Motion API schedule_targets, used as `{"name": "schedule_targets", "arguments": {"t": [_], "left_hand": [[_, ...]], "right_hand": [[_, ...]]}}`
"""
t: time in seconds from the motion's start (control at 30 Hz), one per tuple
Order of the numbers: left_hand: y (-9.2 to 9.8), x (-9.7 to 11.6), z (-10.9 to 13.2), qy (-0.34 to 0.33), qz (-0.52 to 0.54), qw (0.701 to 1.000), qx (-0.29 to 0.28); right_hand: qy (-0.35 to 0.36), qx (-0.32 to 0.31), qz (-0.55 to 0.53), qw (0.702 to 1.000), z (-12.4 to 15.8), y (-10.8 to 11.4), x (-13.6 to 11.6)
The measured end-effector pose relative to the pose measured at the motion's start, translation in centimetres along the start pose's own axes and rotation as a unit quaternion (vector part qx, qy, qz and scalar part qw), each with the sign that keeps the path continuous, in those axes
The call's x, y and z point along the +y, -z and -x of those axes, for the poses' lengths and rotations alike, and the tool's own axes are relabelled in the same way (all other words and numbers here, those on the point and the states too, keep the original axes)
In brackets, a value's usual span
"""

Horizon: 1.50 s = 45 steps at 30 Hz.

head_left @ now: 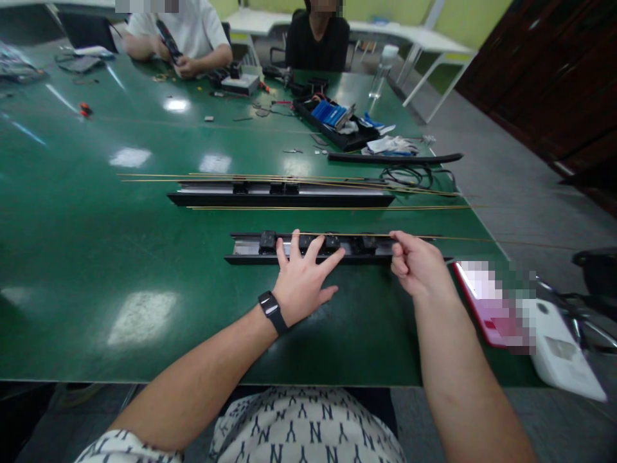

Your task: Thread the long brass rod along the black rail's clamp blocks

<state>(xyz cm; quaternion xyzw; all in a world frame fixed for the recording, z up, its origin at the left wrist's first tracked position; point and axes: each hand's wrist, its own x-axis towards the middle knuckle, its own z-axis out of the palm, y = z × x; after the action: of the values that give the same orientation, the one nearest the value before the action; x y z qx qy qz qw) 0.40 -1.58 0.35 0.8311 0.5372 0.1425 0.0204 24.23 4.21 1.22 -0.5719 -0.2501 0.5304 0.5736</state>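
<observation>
Across the table in front of me lies a long black channel rail [250,260] with several black blocks [267,242] set along it. My left hand [303,276], a dark watch on its wrist, rests with spread fingers over the middle of this rail and its fingertips touch there. Near the rail's right end, my right hand [414,260] pinches a thin brass-coloured rod [453,238] between thumb and forefinger. The rod runs along the rail's far edge and sticks out well past the table's right edge.
Beyond lies a second black rail [284,200] with loose thin rods [332,208] around it. A black strip [395,158], coiled cable [409,175] and tool tray [337,125] sit farther back. Phones [486,302] lie right. Two people [178,32] sit opposite.
</observation>
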Motion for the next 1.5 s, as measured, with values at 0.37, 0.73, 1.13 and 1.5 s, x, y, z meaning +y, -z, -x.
{"name": "schedule_targets", "arguments": {"t": [0.37,0.73,1.13,1.5], "left_hand": [[0.04,0.01,-0.03,0.002,-0.005,1.0,-0.006],[0.15,0.06,0.01,0.005,0.001,1.0,-0.007],[0.06,0.07,0.02,0.003,-0.001,1.0,-0.005],[0.14,0.08,-0.05,0.006,0.002,1.0,-0.008]], "right_hand": [[0.0,0.013,0.002,1.0,-0.11,-0.11,0.15],[-0.003,0.005,0.0,1.0,0.18,-0.15,-0.06],[0.003,0.003,0.008,1.0,0.23,-0.25,-0.04],[0.007,0.008,0.011,1.0,0.02,-0.15,0.15]]}}
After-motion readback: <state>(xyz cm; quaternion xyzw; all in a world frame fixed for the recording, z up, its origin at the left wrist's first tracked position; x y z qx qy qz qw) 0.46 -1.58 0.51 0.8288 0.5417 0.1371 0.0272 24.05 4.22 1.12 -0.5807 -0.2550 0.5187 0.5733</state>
